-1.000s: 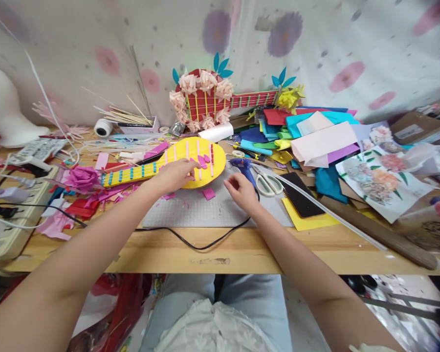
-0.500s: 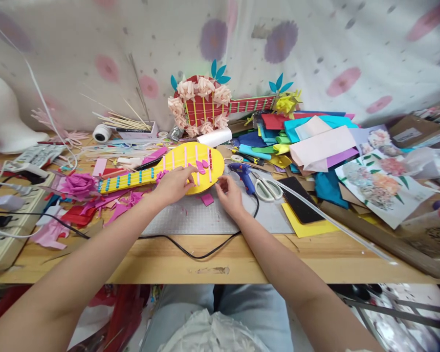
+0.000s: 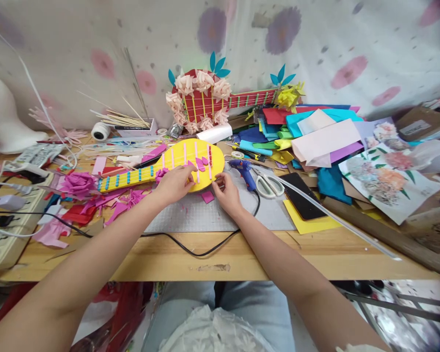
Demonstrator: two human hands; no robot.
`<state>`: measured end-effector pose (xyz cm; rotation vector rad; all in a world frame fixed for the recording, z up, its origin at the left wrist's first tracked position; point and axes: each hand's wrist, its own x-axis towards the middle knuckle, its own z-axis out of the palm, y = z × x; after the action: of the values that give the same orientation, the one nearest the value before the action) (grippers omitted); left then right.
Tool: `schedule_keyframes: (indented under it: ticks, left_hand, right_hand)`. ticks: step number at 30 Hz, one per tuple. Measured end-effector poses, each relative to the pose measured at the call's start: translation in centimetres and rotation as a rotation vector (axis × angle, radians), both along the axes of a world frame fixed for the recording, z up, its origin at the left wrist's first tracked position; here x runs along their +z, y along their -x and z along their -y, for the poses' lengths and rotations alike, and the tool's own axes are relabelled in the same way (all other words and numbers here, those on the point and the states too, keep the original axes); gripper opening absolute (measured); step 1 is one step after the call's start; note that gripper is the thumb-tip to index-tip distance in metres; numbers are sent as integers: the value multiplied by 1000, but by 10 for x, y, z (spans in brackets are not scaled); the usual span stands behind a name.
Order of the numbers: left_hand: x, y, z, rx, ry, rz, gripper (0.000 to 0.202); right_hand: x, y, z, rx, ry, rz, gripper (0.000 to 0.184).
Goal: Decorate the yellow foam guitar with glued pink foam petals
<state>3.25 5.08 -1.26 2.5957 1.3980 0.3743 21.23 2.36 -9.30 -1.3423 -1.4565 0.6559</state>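
Note:
A yellow craft guitar (image 3: pixel 173 155) with pink strips, pink petal shapes (image 3: pixel 201 163) and blue frets lies on the grey cutting mat (image 3: pixel 271 215). Over the lower part of its body, my left hand (image 3: pixel 174 186) has its fingers bent together close to the petals; anything between them is hidden. My right hand (image 3: pixel 228 195) is closed at the body's lower right edge, thumb and fingers on the rim. A pink paper square (image 3: pixel 207 196) lies between the hands. Right of the guitar are a blue glue gun (image 3: pixel 245 172) and white-handled scissors (image 3: pixel 269 187).
A red guitar (image 3: pixel 200 105) with paper roses stands at the back. Coloured paper sheets (image 3: pixel 324 139), a black phone (image 3: pixel 304 198) and a long clear strip (image 3: pixel 337 215) are on the right. A power strip (image 3: pixel 18 230) sits left; the glue gun's black cord (image 3: pixel 190 253) crosses the front.
The camera view has shifted slightly. My right fingers have moved a little left along the guitar's lower edge. My left hand stays nearly in place by the petals.

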Motion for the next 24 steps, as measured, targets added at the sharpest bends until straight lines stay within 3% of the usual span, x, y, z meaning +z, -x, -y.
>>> schedule_keyframes:
  ticks: [24]
  left_hand:
    - [-5,0,0,-47,-27,-8,33]
  right_hand:
    - [-4,2,-3,6,-13,-7,20]
